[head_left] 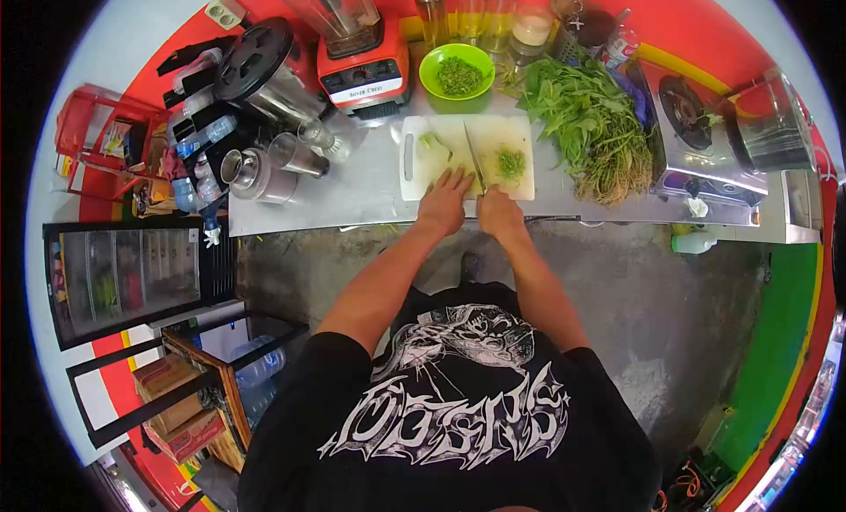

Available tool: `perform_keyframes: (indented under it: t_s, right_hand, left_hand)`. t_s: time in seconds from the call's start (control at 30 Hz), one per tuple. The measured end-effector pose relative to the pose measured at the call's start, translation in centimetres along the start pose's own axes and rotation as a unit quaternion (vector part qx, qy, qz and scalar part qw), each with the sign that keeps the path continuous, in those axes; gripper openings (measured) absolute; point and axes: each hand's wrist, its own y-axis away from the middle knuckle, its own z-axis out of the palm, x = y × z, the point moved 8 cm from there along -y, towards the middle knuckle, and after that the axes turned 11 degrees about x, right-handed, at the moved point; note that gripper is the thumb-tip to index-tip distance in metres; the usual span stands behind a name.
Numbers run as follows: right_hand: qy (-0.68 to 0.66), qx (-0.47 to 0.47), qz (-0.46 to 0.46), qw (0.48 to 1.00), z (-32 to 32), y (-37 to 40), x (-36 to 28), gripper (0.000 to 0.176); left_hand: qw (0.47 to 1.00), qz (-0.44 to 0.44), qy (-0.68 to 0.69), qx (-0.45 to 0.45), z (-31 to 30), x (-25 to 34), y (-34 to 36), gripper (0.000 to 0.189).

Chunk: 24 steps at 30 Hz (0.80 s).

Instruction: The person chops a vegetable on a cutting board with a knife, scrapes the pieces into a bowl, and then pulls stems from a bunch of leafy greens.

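A knife (pixel 473 149) is gripped in my right hand (pixel 500 215) at the near edge of the white cutting board (pixel 414 190). Its blade points away from me across the middle of the board. My left hand (pixel 445 202) rests on the board left of the blade, fingers spread and fingertips close to it; what lies beneath them is hidden. Chopped greens (pixel 510 165) sit in a small pile right of the knife. Beyond my left fingers lies a pale green stalk piece (pixel 434 143). Behind the board stands a lime-green bowl (pixel 426 82) holding chopped greens (pixel 459 76).
A big bunch of leafy greens with roots (pixel 590 124) lies right of the board, beside a gas stove (pixel 687 115) with a pot (pixel 774 137). A red blender (pixel 363 76), glass jug (pixel 300 155) and metal shaker (pixel 256 173) stand left. Bottles (pixel 471 14) line the wall.
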Motion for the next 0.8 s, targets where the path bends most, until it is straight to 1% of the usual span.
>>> perform_keyframes:
  t_s: [0.07, 0.13, 0.2, 0.23, 0.3, 0.33, 0.37, 0.43, 0.47, 0.53, 0.57, 0.63, 0.67, 0.7, 0.73, 0.77, 0.8]
  right_hand:
    - [0.006, -0.003, 0.006, 1.000, 1.3, 0.0, 0.7, 0.035]
    - [0.011, -0.006, 0.014, 1.000, 2.4, 0.4, 1.2, 0.034]
    - [-0.018, 0.024, 0.016, 0.999, 2.6, 0.8, 1.4, 0.042]
    - [-0.012, 0.025, 0.009, 1.000, 2.4, 0.6, 1.4, 0.042]
    - [-0.051, 0.020, -0.007, 0.998, 2.5, 0.0, 1.1, 0.041]
    - [-0.042, 0.029, 0.007, 0.999, 2.6, -0.4, 1.2, 0.041]
    - [-0.038, 0.031, -0.001, 0.999, 2.6, -0.8, 1.1, 0.041]
    - [-0.033, 0.040, -0.011, 0.999, 2.5, -1.4, 0.9, 0.041]
    - [-0.034, 0.041, -0.017, 0.998, 2.5, -1.4, 1.0, 0.041]
    - [-0.057, 0.052, -0.027, 0.997, 1.5, -0.6, 0.4, 0.043]
    - [-0.061, 0.050, -0.027, 0.997, 1.4, -0.3, 0.1, 0.043]
    - [-0.088, 0.058, 0.018, 0.994, 0.8, 0.3, 0.6, 0.046]
    - [-0.090, 0.058, 0.023, 0.994, 0.9, 0.4, 0.8, 0.046]
    - [-0.097, 0.053, 0.005, 0.994, 1.3, 0.4, 0.8, 0.047]
    - [-0.103, 0.048, -0.013, 0.993, 1.5, 0.2, 0.7, 0.048]
    - [-0.105, 0.053, -0.012, 0.993, 1.6, 0.1, 1.1, 0.048]
    - [-0.095, 0.035, -0.026, 0.994, 1.9, 0.1, 1.1, 0.048]
  left_hand:
    - [0.999, 0.029, 0.023, 0.026, 0.3, -0.2, 0.1, 0.078]
    - [0.999, 0.024, 0.022, 0.027, -0.3, 0.0, 0.6, 0.079]
    - [0.999, 0.002, 0.017, 0.028, -0.5, 0.3, 0.7, 0.080]
    - [0.999, -0.002, 0.022, 0.035, -0.6, 0.5, 0.6, 0.080]
    - [1.000, -0.010, 0.006, 0.020, -0.7, 0.6, 0.8, 0.080]
    - [0.999, -0.029, 0.008, 0.008, -1.2, 0.9, 0.8, 0.082]
    - [0.999, -0.034, 0.010, 0.016, -1.3, 0.9, 0.7, 0.082]
    - [0.999, -0.014, -0.037, 0.012, -0.5, 0.7, 0.2, 0.079]
    - [0.999, -0.018, -0.039, 0.017, -0.2, 0.2, 0.0, 0.079]
    - [0.999, 0.016, 0.022, 0.028, 0.2, -0.1, 0.0, 0.080]
    - [0.999, 0.015, 0.020, 0.026, 0.7, -0.7, 0.3, 0.080]
    - [0.994, 0.039, 0.077, 0.061, -0.4, -0.4, 1.1, 0.082]
    - [0.995, 0.034, 0.078, 0.052, -0.5, -0.4, 1.4, 0.083]
    - [0.995, 0.039, 0.077, 0.049, -0.4, -0.3, 1.6, 0.083]
    - [0.994, 0.025, 0.102, 0.043, -0.5, -0.5, 1.6, 0.084]
    - [0.991, 0.011, 0.126, 0.039, -0.7, -0.8, 1.6, 0.086]
    - [0.987, 0.040, 0.130, 0.090, -1.4, -0.8, 1.4, 0.078]
